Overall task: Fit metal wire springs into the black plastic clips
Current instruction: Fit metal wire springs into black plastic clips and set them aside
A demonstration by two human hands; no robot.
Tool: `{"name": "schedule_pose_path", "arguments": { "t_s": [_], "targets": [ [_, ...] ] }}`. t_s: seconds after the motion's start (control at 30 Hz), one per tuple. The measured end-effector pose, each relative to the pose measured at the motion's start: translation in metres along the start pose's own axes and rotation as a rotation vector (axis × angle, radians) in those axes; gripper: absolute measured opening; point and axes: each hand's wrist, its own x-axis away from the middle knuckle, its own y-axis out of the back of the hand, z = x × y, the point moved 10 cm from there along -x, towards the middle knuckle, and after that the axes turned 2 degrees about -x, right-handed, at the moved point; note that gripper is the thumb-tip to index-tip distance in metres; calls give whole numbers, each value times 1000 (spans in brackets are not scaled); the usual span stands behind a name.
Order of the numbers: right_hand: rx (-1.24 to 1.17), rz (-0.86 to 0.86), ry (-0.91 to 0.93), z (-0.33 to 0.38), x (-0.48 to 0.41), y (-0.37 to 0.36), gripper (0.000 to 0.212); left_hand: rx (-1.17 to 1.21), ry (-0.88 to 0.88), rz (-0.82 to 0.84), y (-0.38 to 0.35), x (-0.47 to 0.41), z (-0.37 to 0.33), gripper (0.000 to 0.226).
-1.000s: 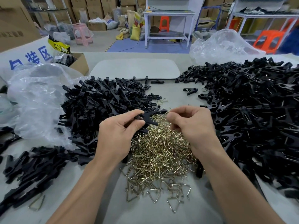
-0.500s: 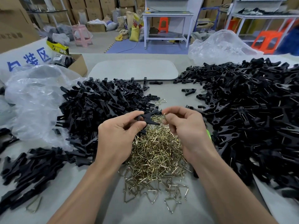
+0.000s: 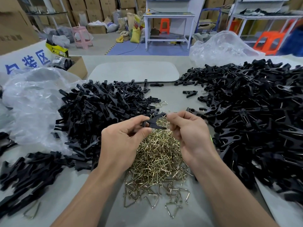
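Held clip (image 3: 155, 123) and the heaps of them either side: black plastic, matt with a faint sheen. Wire springs (image 3: 157, 154): metal, brassy yellow, bright and glinting. Bag (image 3: 32, 108): clear plastic film, crinkled, glossy. Tabletop (image 3: 168, 99): pale grey, smooth, matt. Box (image 3: 78, 68): brown cardboard, dull.

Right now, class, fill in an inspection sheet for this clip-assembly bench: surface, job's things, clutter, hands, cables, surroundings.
Surface: grey table, mostly covered.
Job's things: black clip held above the spring pile; left clip heap; right clip heap.
Clutter: left plastic bag, right plastic bag, cardboard box, grey board.
Hands: left hand grips the black clip's ring end; right hand pinches its forked end; no spring can be made out there.
Cables: thin cable on the floor behind.
Surroundings: stacked cartons, white bench, pink stool, orange stool.
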Motion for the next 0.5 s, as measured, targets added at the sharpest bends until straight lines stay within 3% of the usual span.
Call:
{"name": "schedule_pose_path", "arguments": {
  "t_s": [0.23, 0.5],
  "targets": [
    [-19, 0, 57, -2, 6, -8, 25, 76, 27, -65, 5, 0, 5, 33],
    [-1, 6, 88, -3, 6, -11, 36, 122, 51, -55, 7, 1, 0, 33]
  ]
}}
